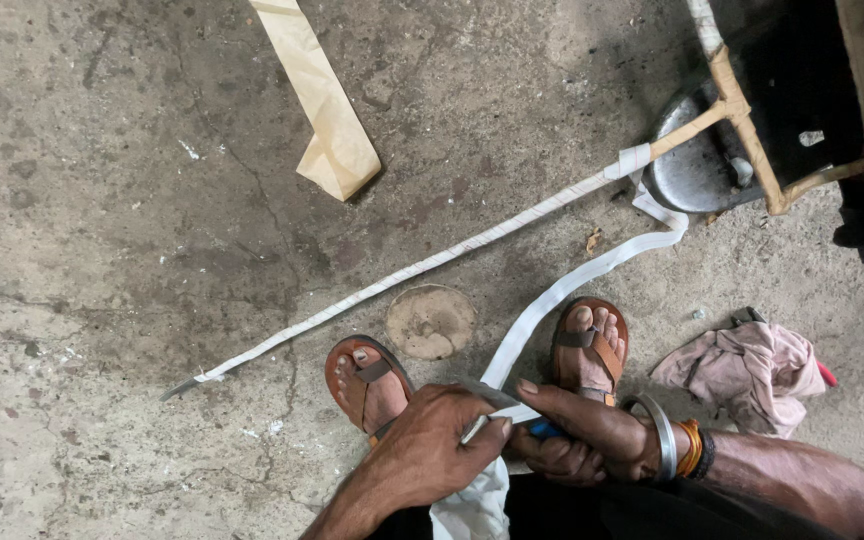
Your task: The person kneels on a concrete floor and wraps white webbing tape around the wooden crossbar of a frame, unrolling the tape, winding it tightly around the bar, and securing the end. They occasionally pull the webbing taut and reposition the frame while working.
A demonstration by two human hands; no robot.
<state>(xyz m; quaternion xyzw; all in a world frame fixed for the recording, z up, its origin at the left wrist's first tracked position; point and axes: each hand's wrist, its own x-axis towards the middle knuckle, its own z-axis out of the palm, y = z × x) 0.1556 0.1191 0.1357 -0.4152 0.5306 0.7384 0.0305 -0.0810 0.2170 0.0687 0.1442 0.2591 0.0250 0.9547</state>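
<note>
Left hand (422, 450) is clamped on the white strip (552, 298), right hand (582, 440) beside it closed around a blue-handled tool (544, 430). Slack beyond both hands runs between the sandals (367, 380), so it could snag.

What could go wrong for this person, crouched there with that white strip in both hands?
1. The white strip loops across the floor past the right sandal, so it might snag or trip a foot.
2. The right hand seems to hold a small blue tool close to the left hand; if it has a blade, which I cannot tell, a slip might nick fingers.
3. The long wrapped rod lies loose and could roll underfoot.
</note>
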